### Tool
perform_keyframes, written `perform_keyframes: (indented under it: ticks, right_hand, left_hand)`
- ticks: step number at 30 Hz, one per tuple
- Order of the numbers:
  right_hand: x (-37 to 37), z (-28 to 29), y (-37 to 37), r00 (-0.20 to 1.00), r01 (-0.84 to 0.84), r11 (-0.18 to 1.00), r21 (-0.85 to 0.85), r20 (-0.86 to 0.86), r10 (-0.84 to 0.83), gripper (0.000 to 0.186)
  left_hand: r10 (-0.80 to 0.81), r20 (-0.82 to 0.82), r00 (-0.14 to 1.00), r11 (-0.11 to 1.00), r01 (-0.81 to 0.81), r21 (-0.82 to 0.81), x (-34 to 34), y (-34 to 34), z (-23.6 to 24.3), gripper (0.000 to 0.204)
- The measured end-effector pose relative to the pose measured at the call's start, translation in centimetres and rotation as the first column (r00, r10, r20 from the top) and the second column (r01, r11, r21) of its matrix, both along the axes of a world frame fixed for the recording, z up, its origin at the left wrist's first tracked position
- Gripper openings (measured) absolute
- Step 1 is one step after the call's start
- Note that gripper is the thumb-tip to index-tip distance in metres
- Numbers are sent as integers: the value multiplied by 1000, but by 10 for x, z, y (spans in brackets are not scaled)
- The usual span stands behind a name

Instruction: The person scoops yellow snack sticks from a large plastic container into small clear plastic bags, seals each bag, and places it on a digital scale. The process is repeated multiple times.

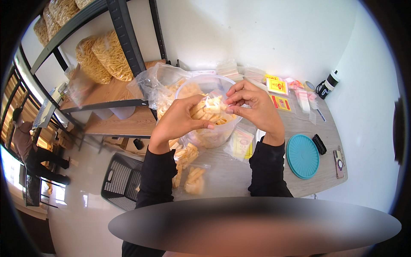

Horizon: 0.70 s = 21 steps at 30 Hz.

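Over a round translucent plastic tub (pixel 209 138) I hold a small clear plastic bag (pixel 209 109) of pale yellow snack sticks. My left hand (pixel 180 120) is closed round the bag's left side, thumb in front. The fingertips of my right hand (pixel 257 107) pinch the bag's upper right edge. More snack sticks lie in the tub below. Behind and left of the tub stands a large open clear bag (pixel 147 83) with similar sticks. Filled small bags (pixel 185 155) lie near my left forearm, and another filled small bag (pixel 195 180) lies closer to me.
On the table's right are a turquoise lid (pixel 303 156), a phone (pixel 339 162) and a black-and-white bottle (pixel 329 85). Yellow-and-white packets (pixel 277 85) lie at the back. A shelf (pixel 98 101) holds big snack bags; a black crate (pixel 122 180) sits below. A person (pixel 32 145) stands far left.
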State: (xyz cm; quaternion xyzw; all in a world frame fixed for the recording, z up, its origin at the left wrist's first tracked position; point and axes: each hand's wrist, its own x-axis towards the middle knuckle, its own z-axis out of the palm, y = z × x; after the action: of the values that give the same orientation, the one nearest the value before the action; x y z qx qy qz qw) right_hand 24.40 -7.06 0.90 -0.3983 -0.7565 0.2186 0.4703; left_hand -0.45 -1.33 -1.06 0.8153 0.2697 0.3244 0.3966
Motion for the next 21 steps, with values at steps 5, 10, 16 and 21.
perform_keyframes:
  ticks: [5,10,16,21]
  right_hand:
    - [-1,-1,2,1000,-15,1000,-9,-20,14,15]
    - [-2,-1,0,996,-38,999,-39,-80,35,12]
    - [-2,-1,0,999,-38,999,-1,-37,38,13]
    - [-1,-1,3,999,13,998,57,-42,-11,16]
  left_hand:
    - [-11,8,1000,999,12,-44,-1,-4,3,51]
    - [-23,32,999,995,26,-98,-2,-3,5,39]
    - [-26,49,998,996,30,-89,-2,-1,1,36]
    - [40,11,999,995,-38,-95,-4,3,0,34]
